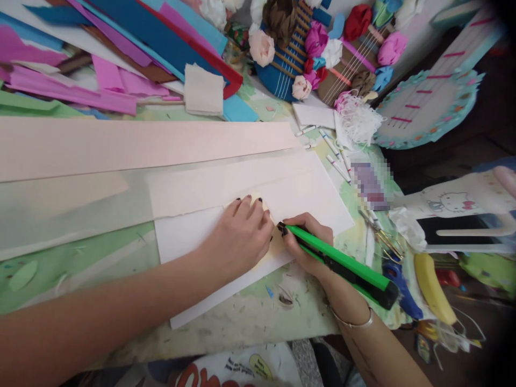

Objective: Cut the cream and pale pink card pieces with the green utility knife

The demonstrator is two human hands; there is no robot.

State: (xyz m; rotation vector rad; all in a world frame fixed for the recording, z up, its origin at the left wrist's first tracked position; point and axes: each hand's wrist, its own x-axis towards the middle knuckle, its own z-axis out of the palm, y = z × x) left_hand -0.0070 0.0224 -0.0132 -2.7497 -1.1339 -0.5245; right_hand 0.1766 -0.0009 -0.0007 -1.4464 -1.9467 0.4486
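My left hand [245,236] lies palm down on a pale yellow piece [277,248], its fingers pressing it against a white sheet [318,204]. Most of that piece is hidden under the hand. Held like a pen in my right hand [308,234] is a green and black utility knife [338,255], its thick end slanting back over the wrist. The knife's front end is at my right fingertips, close beside the left hand; I cannot make out the blade. A long, pale translucent sheet [80,209] overlaps the white sheet on the left.
Behind the sheets runs a long pale pink strip [141,145]. Coloured paper [100,91] piles up at the far left. Paper-flower-decorated instruments [290,54] stand at the back. Markers [337,167], gold-handled scissors [385,239], a blue-handled tool [401,285] and a yellow banana-shaped item [433,287] lie at right.
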